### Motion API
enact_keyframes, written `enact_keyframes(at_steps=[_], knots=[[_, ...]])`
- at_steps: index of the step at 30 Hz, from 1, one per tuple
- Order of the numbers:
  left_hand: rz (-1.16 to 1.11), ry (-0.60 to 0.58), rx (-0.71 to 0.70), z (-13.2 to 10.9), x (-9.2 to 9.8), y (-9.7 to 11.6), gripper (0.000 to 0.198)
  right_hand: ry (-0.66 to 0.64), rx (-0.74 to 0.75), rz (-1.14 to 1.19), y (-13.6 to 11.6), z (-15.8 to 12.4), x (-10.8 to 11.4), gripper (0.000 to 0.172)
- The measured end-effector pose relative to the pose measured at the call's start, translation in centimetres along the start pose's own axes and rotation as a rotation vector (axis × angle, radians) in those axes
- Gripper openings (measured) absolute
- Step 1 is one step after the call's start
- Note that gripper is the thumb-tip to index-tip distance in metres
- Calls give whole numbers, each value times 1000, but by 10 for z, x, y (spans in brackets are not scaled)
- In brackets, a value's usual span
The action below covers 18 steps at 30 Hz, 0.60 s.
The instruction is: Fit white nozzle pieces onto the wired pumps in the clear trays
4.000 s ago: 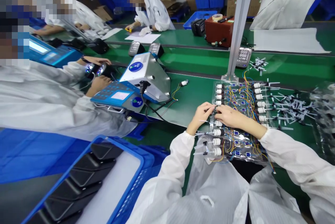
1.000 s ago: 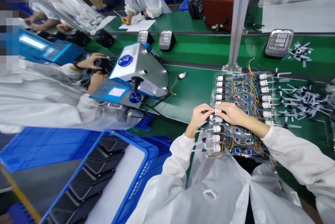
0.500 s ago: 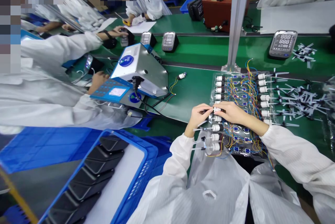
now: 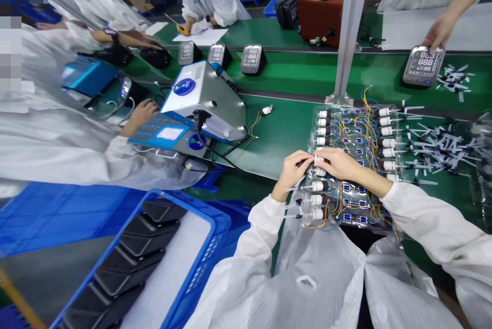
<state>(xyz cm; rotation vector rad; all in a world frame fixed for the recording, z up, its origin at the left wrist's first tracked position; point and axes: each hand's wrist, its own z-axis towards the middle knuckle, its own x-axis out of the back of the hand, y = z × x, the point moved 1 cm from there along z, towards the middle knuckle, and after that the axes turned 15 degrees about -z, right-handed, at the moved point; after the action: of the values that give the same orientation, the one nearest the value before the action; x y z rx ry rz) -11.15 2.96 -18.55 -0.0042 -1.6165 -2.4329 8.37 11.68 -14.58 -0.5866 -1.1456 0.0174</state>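
Note:
Several white cylindrical parts with coloured wires and small blue pieces lie in two columns on a clear plastic sheet. At the left column, my right hand pinches one white part. My left hand meets it there, thumb and finger pressed together at the part's left end; what lies between them is too small to name. Below my hands, a white part with a black end has pale strips sticking out to the left. A loose pile of white-and-black strip pieces lies right of the sheet.
A metal post stands behind the sheet. Left are a silver-and-blue machine and a blue crate of black parts. Display units stand on the green belt. A co-worker's hand touches the display unit at right.
My hands have hardly moved. A co-worker's hand has come in at the upper right onto the display unit, which sits slightly further right. At left, another person's hand has left a display unit.

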Motion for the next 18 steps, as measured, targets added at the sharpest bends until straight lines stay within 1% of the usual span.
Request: enact_keyframes(at_steps=[2,4,6,8,9,10,11,12,14,15,16,17,18], knots=[[-21,-5,14,2,1,-1,16,13,-3,-43,-2,0,0,25],[-23,2,21,3,3,-3,14,16,9,-150,-6,-1,3,25],[-6,17,32,2,6,-6,14,5,27,-276,-11,-3,15,32],[11,1,74,2,9,-9,15,0,18,-363,-15,-7,40,39],[11,-23,104,1,10,-10,16,12,-9,-391,-16,-12,58,39],[8,-52,131,2,12,-10,16,34,-58,-419,-16,-19,79,35],[5,-84,151,3,14,-9,17,61,-122,-449,-14,-28,103,30],[10,-118,162,4,16,-7,18,97,-209,-483,-12,-40,127,29],[53,-204,166,9,20,-1,19,158,-429,-551,-2,-73,173,29],[88,-257,167,13,22,2,19,168,-552,-595,4,-92,191,29],[121,-313,171,17,24,5,20,172,-702,-650,11,-112,205,30],[143,-362,180,20,26,8,21,164,-855,-705,18,-131,213,30],[149,-394,194,24,27,10,22,115,-978,-727,25,-150,214,29]])
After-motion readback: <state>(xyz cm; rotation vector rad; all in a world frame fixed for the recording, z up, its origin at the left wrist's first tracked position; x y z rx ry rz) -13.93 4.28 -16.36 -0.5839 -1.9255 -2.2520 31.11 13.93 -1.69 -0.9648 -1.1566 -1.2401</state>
